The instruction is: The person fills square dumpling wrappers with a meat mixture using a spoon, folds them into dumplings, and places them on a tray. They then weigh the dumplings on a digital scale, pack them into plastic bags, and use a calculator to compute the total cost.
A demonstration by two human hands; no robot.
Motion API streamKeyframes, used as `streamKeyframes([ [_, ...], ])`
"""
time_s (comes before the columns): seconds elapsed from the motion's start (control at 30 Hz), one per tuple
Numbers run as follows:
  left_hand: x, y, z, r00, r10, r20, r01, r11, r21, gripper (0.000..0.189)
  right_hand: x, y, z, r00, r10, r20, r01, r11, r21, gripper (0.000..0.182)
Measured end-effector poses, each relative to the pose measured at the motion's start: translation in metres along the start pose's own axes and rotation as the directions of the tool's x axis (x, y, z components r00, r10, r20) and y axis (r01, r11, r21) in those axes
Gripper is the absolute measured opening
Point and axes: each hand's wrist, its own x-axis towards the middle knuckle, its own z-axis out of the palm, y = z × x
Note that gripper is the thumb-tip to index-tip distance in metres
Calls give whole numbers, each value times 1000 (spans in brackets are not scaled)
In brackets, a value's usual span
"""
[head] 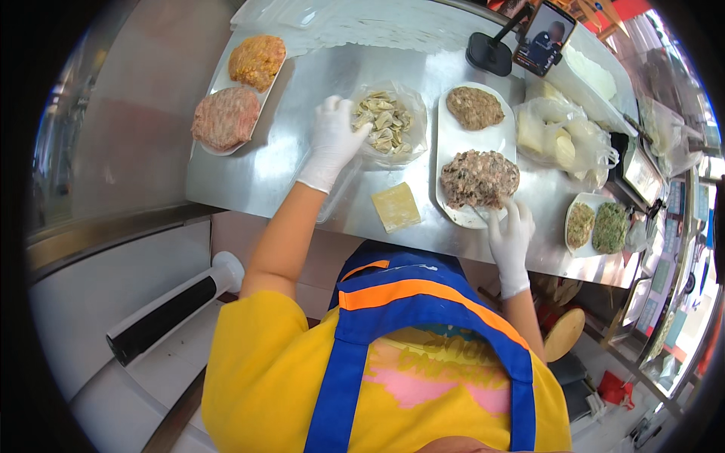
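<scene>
My left hand, in a white glove, reaches to the left rim of a clear plastic bag of folded dumplings; its thumb and fingers are apart. In front of the bag lies a stack of square dough wrappers on the steel table. My right hand, also gloved, is at the near edge of a white tray, its fingers around the end of what looks like a thin metal utensil. That tray bears dark speckled minced filling and a smaller brown mound.
Two meat mounds stand on a white tray at the left. On the right are a tray of green fillings, bagged wrappers, a scale and a white powder tub. A phone stands at the back.
</scene>
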Motion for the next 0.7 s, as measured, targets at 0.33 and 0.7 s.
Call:
streamKeyframes([
  [0.33,10,-27,22,949,-315,11,256,749,-612,18,168,-66,122,970,25,241,-108,936,335,23],
  [0.7,6,25,-40,970,-35,239,171,797,-580,42,169,-16,84,889,98,447,-413,593,692,17],
])
